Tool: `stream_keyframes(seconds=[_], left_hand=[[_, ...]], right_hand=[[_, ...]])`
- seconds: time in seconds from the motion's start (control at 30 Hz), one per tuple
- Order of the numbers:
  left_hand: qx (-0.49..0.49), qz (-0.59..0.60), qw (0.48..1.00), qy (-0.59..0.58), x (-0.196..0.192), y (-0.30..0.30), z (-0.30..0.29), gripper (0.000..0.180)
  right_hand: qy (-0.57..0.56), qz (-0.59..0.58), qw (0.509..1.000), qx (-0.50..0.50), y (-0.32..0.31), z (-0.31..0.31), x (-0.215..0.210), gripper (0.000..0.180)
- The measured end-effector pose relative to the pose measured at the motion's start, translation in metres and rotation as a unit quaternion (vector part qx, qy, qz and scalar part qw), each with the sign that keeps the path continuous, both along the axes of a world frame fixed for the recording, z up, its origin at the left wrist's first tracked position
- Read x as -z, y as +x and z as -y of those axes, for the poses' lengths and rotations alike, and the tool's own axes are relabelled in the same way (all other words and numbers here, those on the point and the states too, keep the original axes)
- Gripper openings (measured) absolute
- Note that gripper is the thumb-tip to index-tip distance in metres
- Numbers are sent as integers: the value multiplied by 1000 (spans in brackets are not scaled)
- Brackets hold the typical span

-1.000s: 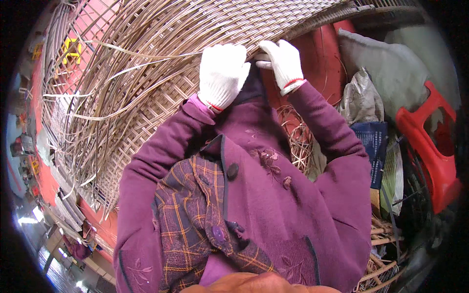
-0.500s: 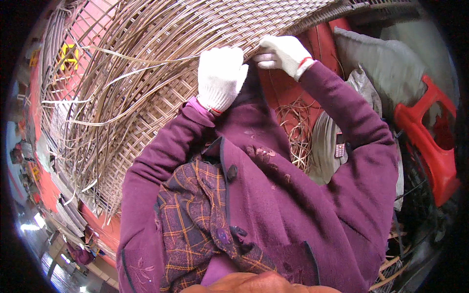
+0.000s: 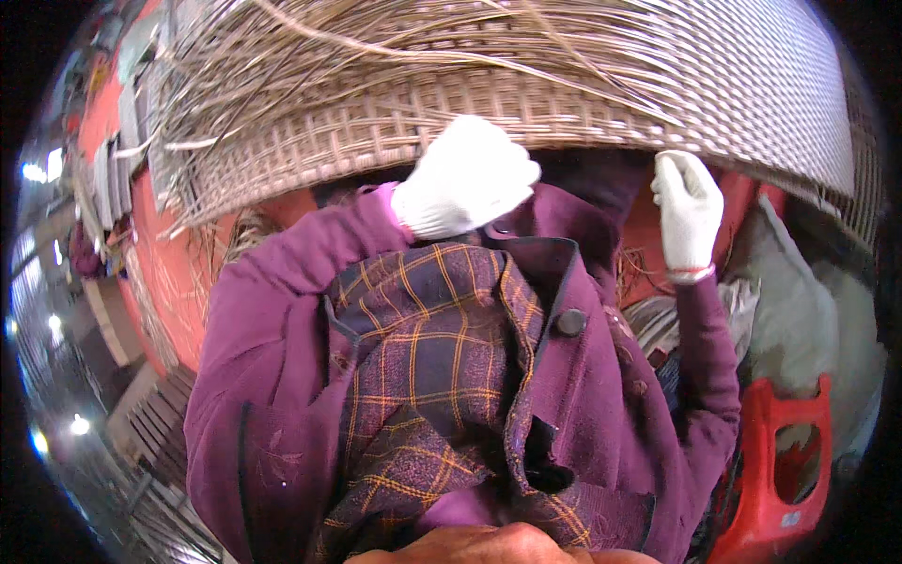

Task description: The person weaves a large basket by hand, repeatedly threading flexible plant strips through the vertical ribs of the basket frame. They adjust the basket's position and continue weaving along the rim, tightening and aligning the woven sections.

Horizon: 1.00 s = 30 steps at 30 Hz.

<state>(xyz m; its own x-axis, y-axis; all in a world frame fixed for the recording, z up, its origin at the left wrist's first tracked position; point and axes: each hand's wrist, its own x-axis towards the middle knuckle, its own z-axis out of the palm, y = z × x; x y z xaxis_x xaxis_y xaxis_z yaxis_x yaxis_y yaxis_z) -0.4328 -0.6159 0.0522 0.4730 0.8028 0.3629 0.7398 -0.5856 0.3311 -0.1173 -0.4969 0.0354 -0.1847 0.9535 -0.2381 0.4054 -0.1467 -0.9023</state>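
Observation:
A large woven wicker panel [image 3: 526, 99] in brown and tan strands spans the upper part of the view, with long loose strands [image 3: 413, 54] lying across it. My left hand [image 3: 465, 179], in a white knitted glove, overlaps the panel's near edge with its fingers curled in; what it grips, if anything, is hidden. Just below that same edge, farther right, my right hand [image 3: 691, 209] is raised in a matching glove. Its fingers are bent toward the palm, and nothing can be made out between them.
A red plastic stool [image 3: 775, 470] stands at the lower right, close to my right arm. Grey-green sacks [image 3: 789, 291] lie behind it. Red surface [image 3: 167, 273] shows beneath the panel at the left, with loose strands on it. A slatted piece [image 3: 160, 418] lies at the lower left.
My hands were close together at the panel's edge; now they are well apart, the right one farther right and lower. The panel's edge now runs more level across the view, which has shifted.

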Motion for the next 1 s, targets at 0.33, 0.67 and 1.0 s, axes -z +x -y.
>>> stream_keyframes(seconds=[0.33,0.67,1.0], left_hand=[[-261,-166,950,-50,-26,-102,74,77],[-268,-161,945,-97,-5,-91,65,67],[-316,-240,916,-69,-10,-84,59,78]], right_hand=[[448,172,826,-297,-150,41,-1,66],[476,158,821,-272,-162,46,22,70],[478,154,824,-262,-166,47,23,69]])
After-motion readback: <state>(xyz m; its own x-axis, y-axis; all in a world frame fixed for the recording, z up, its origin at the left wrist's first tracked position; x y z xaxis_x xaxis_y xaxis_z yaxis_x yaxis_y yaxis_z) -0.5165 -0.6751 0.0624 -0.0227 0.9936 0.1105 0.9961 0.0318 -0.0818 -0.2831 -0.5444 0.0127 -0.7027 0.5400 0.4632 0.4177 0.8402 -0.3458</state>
